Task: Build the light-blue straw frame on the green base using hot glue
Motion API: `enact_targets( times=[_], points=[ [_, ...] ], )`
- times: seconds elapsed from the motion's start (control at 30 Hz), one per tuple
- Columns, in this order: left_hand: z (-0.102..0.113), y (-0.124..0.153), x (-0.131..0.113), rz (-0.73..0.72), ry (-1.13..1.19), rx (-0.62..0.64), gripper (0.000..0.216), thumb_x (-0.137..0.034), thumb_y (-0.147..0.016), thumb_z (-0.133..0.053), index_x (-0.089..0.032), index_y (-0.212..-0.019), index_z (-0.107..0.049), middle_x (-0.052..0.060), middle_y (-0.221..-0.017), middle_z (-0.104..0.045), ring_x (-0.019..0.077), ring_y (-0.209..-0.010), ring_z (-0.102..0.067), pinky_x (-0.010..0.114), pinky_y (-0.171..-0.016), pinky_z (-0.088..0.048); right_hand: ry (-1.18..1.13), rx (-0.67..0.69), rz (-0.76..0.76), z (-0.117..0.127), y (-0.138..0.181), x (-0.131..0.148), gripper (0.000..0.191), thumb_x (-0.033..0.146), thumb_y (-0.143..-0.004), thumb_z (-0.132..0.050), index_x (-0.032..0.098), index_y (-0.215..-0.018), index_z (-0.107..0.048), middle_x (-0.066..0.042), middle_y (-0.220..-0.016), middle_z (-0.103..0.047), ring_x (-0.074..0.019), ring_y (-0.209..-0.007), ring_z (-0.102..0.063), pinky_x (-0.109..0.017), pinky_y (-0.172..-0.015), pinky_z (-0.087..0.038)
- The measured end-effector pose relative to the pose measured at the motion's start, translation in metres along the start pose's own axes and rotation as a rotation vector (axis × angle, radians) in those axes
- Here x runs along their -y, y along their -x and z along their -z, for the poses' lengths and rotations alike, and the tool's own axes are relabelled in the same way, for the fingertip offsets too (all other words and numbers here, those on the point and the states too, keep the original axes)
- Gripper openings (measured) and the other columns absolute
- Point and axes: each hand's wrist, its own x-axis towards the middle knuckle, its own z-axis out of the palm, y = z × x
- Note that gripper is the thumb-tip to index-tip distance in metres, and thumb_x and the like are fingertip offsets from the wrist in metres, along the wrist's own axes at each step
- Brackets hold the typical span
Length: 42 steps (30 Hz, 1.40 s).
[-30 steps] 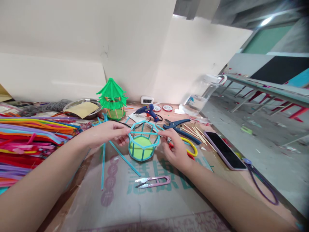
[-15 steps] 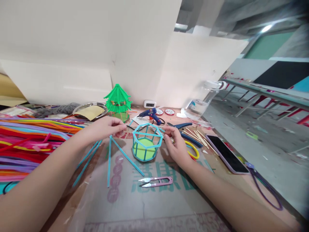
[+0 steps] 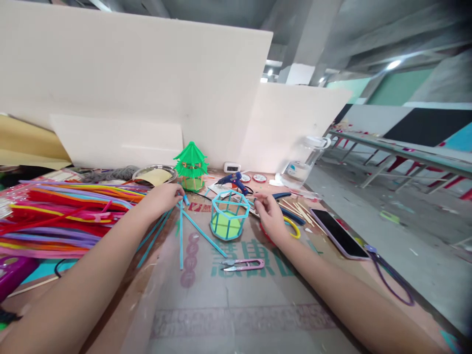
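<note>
My left hand [image 3: 167,199] is closed, its fingertips pinching a short blue pipe cleaner piece [image 3: 186,200]. Just below it, long blue pipe cleaners [image 3: 181,241] lie on the plastic-covered table. In the middle stands an eight-sided blue pipe cleaner frame [image 3: 227,216] with a light green base. My right hand [image 3: 271,216] is to the right of this frame, thumb and fingers pressed together; what they hold, if anything, is too small to make out. In front of the frame lie pink-handled thread snips [image 3: 248,265].
Bundles of coloured pipe cleaners [image 3: 73,211] cover the left. Behind stand a green tiered pagoda model [image 3: 191,167], a glue gun [image 3: 234,182], a small digital timer [image 3: 232,167] and a clear water jug [image 3: 300,164]. Pliers [image 3: 293,215], wooden sticks [image 3: 302,211] and a phone [image 3: 338,233] lie right.
The view has tilted up and shifted left. My left hand now pinches a short blue piece near the long pipe cleaners. My right hand stays beside the frame, fingers closed.
</note>
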Motion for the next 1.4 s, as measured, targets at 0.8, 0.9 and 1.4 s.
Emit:
enact_targets(
  times=[0.8, 0.9, 1.4],
  points=[
    [-0.022, 0.006, -0.004, -0.004, 0.022, 0.092, 0.035, -0.041, -0.079, -0.054, -0.019, -0.1, -0.07, 0.015, -0.102, -0.074, 0.0331, -0.095, -0.069, 0.037, -0.078, -0.049, 0.894, 0.38, -0.137, 0.032, -0.039, 0.0, 0.009, 0.02, -0.075, -0.07, 0.016, -0.067, -0.068, -0.014, -0.072, -0.072, -0.0255, -0.073, -0.067, -0.031, -0.069, -0.045],
    [-0.013, 0.009, -0.009, -0.004, 0.033, 0.052, 0.037, -0.044, -0.082, -0.05, -0.019, -0.102, -0.069, 0.014, -0.102, -0.074, 0.031, -0.094, -0.068, 0.036, -0.079, -0.048, 0.861, 0.332, -0.109, 0.027, -0.036, -0.005, 0.012, 0.018, -0.079, -0.065, 0.016, -0.068, -0.065, -0.012, -0.07, -0.07, -0.0227, -0.07, -0.065, -0.03, -0.069, -0.044],
    [-0.031, 0.012, -0.057, -0.299, 1.084, 0.156, 0.077, -0.032, -0.07, -0.061, -0.014, -0.141, -0.04, 0.016, -0.134, -0.057, 0.0188, -0.096, -0.065, 0.034, -0.087, -0.053, 0.297, 0.152, -0.001, 0.049, -0.04, 0.073, 0.019, 0.025, -0.085, -0.052, 0.017, -0.098, -0.064, 0.0, -0.067, -0.065, -0.0124, -0.051, -0.054, -0.026, -0.052, -0.042]
  ],
)
